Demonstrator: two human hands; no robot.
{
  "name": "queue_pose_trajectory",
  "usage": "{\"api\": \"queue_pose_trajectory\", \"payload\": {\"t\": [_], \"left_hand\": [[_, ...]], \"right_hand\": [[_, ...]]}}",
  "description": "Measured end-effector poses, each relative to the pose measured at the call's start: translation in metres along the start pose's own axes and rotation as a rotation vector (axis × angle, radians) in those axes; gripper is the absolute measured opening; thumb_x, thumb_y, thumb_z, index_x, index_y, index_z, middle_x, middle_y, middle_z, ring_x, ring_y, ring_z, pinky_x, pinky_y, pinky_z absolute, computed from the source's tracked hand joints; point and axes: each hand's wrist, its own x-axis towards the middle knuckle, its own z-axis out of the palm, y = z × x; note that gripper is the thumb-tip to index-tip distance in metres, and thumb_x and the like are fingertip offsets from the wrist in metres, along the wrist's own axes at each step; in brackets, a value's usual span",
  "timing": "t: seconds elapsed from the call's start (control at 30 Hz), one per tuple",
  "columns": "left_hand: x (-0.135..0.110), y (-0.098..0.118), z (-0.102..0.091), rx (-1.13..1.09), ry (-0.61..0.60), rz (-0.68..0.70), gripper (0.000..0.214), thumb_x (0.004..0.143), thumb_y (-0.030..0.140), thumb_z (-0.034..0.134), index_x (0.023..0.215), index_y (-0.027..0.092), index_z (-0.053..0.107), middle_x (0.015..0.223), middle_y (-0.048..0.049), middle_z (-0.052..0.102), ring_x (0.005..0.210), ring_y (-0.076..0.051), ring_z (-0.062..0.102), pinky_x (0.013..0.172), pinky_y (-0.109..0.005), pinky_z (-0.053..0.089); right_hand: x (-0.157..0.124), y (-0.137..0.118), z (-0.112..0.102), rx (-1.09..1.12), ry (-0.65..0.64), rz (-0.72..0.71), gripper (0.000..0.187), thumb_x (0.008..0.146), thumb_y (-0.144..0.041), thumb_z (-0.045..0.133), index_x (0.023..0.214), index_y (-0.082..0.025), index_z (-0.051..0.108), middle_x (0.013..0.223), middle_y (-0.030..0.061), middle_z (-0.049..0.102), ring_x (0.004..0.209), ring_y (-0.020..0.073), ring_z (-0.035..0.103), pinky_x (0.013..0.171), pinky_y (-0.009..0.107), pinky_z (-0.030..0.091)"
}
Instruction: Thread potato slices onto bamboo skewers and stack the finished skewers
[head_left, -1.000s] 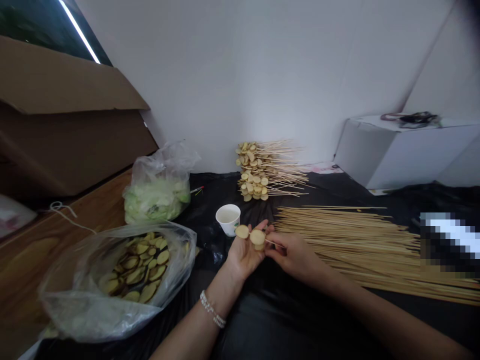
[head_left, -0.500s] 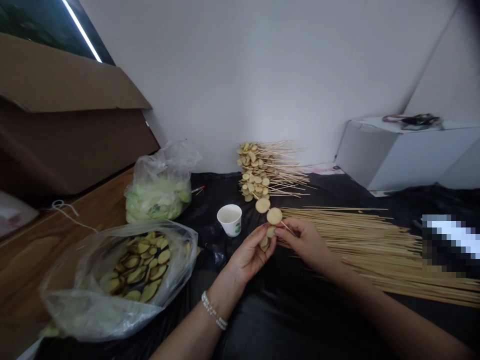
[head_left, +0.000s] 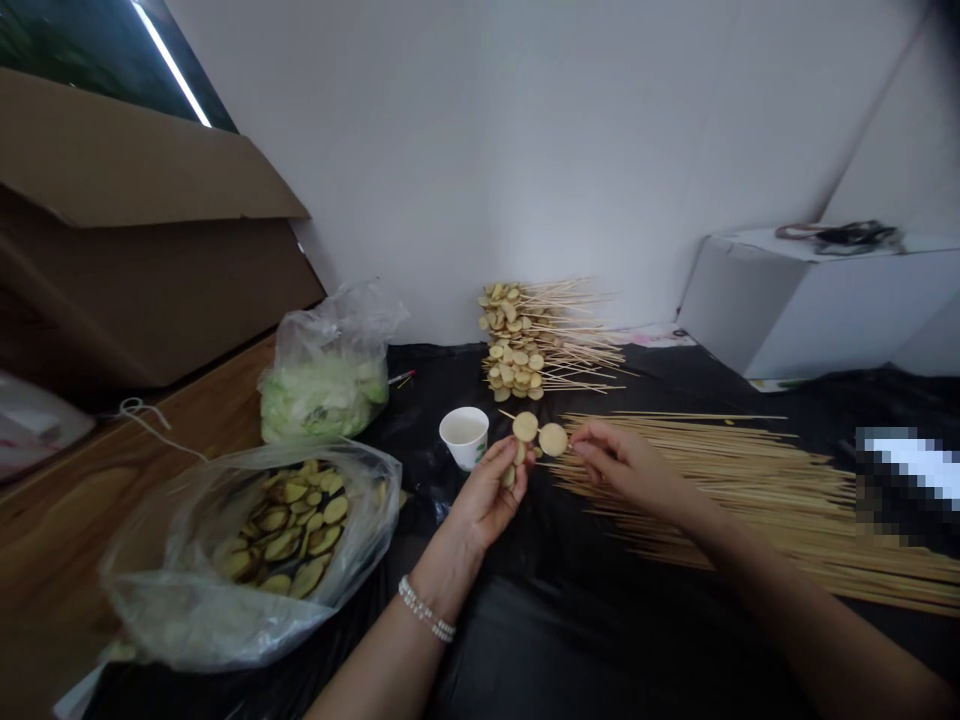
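My right hand (head_left: 616, 462) pinches the lower end of a thin wooden skewer (head_left: 508, 414). Two round, pale potato slices (head_left: 553, 440) are threaded on it, and its bare tip sticks out past them to the left. Closed around a few loose potato slices (head_left: 520, 453), my left hand (head_left: 489, 497) is just below the skewer's tip end; its fingers partly hide them. A beaded bracelet circles the left wrist. Behind the left hand stands a white paper cup (head_left: 464, 437). Under and beyond the right hand lies a broad spread of bare skewers (head_left: 735, 490).
Filled potato skewers (head_left: 517, 345) are piled by the wall. At left, an open plastic bag (head_left: 172, 600) holds more slices; behind it sits a bag of cut greens (head_left: 322, 400). A cardboard box (head_left: 150, 290) stands far left, a white box (head_left: 795, 300) at right. Black sheeting (head_left: 540, 620) covers the surface.
The skewer has turned flatter, and its tip now shows beyond the slices. My left hand has moved left with its loose slices, and my right hand slightly right and up.
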Motion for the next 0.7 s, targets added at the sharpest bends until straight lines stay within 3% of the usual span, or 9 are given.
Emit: {"api": "queue_pose_trajectory", "payload": {"t": [0.2,0.37,0.7], "left_hand": [[0.008,-0.001,-0.005,-0.031,0.019,0.033,0.011,0.083,0.002,0.057,0.089,0.008,0.064,0.081,-0.0070,0.067,0.068,-0.009,0.066,0.058,-0.011,0.054],[0.009,-0.002,-0.007,-0.017,0.031,0.030,0.007,0.081,0.005,0.061,0.085,0.010,0.065,0.081,-0.0055,0.066,0.068,-0.009,0.065,0.054,-0.011,0.052],[0.008,0.001,-0.006,0.010,0.015,0.016,0.012,0.082,0.012,0.063,0.094,0.011,0.064,0.077,-0.0030,0.064,0.059,-0.005,0.059,0.046,-0.010,0.046]], "right_hand": [[0.001,0.002,-0.031,-0.133,-0.132,-0.046,0.024,0.085,-0.038,0.051,0.087,-0.018,0.065,0.073,0.0003,0.062,0.061,0.0125,0.054,0.057,0.025,0.043],[-0.001,0.003,-0.052,-0.311,-0.137,-0.049,0.028,0.085,-0.038,0.051,0.088,-0.021,0.073,0.067,0.0001,0.065,0.057,0.0134,0.053,0.055,0.026,0.042],[-0.003,0.000,-0.050,-0.395,-0.090,-0.114,0.023,0.082,-0.031,0.053,0.085,-0.025,0.075,0.086,0.0010,0.075,0.076,0.0205,0.064,0.073,0.032,0.046]]}}
